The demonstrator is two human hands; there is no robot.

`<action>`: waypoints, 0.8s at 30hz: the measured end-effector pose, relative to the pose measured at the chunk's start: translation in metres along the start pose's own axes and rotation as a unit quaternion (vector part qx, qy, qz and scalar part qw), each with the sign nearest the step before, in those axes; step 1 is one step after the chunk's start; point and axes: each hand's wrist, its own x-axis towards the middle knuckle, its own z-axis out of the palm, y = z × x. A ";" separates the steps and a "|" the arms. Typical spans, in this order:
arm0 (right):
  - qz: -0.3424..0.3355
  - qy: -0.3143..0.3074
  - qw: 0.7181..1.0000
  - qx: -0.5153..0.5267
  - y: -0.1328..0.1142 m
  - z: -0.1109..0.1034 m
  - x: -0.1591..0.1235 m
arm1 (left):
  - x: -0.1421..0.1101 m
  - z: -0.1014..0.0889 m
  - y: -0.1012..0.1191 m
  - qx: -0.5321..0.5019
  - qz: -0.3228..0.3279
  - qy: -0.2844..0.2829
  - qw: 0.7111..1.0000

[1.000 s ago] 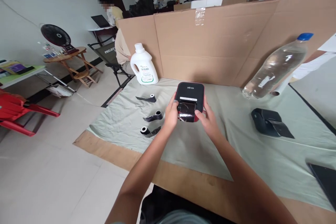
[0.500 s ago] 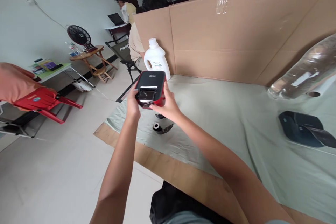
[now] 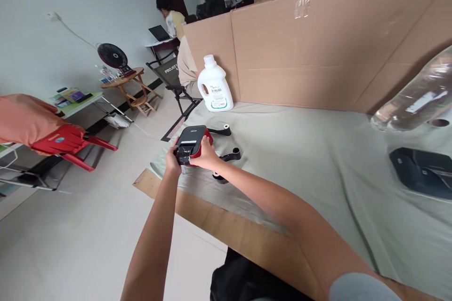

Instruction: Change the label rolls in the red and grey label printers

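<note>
A small label printer, black on top with red sides, is gripped between my two hands near the left end of the cloth-covered table. My left hand holds its left side, and my right hand wraps round the right side. Glossy black film hangs at the printer's front. Beside and behind it lie rolls of black ribbon: one roll at the back, another roll to the right, and a third roll partly hidden by my right forearm. Whether the printer's base touches the cloth, I cannot tell.
A white jug stands behind the printer, against a cardboard wall. To the right are a dark device and a plastic-wrapped bundle. A bare wooden edge runs along the front. Another person sits beyond.
Both hands have lowered the printer and brought it left, toward the table. The ribbon rolls behind it have come into view. The whole view has shifted slightly.
</note>
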 end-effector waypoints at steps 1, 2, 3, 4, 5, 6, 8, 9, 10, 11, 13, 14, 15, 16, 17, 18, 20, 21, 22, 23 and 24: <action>0.005 0.003 1.000 0.004 0.002 -0.003 0.003 | 0.003 0.004 -0.003 0.000 -0.002 -0.004 1.000; 0.009 0.007 1.000 0.007 0.004 -0.007 0.006 | 0.006 0.009 -0.005 -0.001 -0.003 -0.010 1.000; 0.011 0.011 1.000 0.008 0.005 -0.011 0.009 | 0.009 0.015 -0.007 -0.001 -0.004 -0.016 1.000; 0.014 0.017 1.000 0.009 0.006 -0.016 0.012 | 0.012 0.020 -0.008 -0.001 -0.005 -0.021 1.000; 0.017 0.024 1.000 0.011 0.006 -0.021 0.014 | 0.015 0.025 -0.008 -0.001 -0.005 -0.025 1.000; 0.021 0.030 0.999 0.015 0.006 -0.026 0.017 | 0.018 0.030 -0.009 0.000 -0.003 -0.028 1.000; 0.035 0.032 0.998 0.032 0.006 -0.033 0.020 | 0.023 0.035 -0.010 0.000 0.004 -0.029 1.000; 0.041 0.025 0.998 0.044 0.007 -0.036 0.020 | 0.025 0.035 -0.011 0.001 0.007 -0.028 1.000; 0.044 0.013 0.997 0.055 0.007 -0.038 0.020 | 0.026 0.035 -0.012 0.002 0.008 -0.025 1.000; 0.043 0.000 0.997 0.064 0.008 -0.040 0.020 | 0.027 0.034 -0.013 0.003 0.009 -0.022 1.000; 0.035 -0.024 0.996 0.073 0.011 -0.043 0.021 | 0.029 0.031 -0.015 0.005 0.008 -0.012 1.000; 0.031 -0.031 0.996 0.073 0.014 -0.045 0.022 | 0.029 0.031 -0.016 0.005 0.008 -0.007 1.000; 0.028 -0.037 0.996 0.069 0.016 -0.049 0.024 | 0.030 0.030 -0.017 0.005 0.008 -0.002 1.000; 0.023 -0.046 0.997 0.062 0.020 -0.055 0.027 | 0.030 0.031 -0.017 0.003 0.008 0.003 1.000; 0.012 -0.048 0.997 0.051 0.024 -0.062 0.032 | 0.030 0.031 -0.017 0.000 0.008 0.007 1.000; -0.004 -0.037 0.999 0.027 0.029 -0.071 0.037 | 0.031 0.032 -0.017 -0.004 0.008 0.009 1.000; -0.029 0.022 0.997 -0.071 0.040 -0.091 0.050 | 0.031 0.033 -0.017 -0.010 0.002 0.006 1.000; -0.030 0.060 0.989 -0.131 0.046 -0.100 0.057 | 0.031 0.033 -0.017 -0.013 -0.001 0.003 1.000; -0.025 0.089 0.979 -0.183 0.052 -0.109 0.064 | 0.031 0.033 -0.017 -0.016 -0.004 -0.002 1.000; -0.014 0.105 0.969 -0.223 0.058 -0.115 0.070 | 0.031 0.033 -0.017 -0.019 -0.004 -0.007 1.000; -0.003 0.107 0.964 -0.244 0.063 -0.119 0.075 | 0.031 0.033 -0.018 -0.023 -0.003 -0.013 1.000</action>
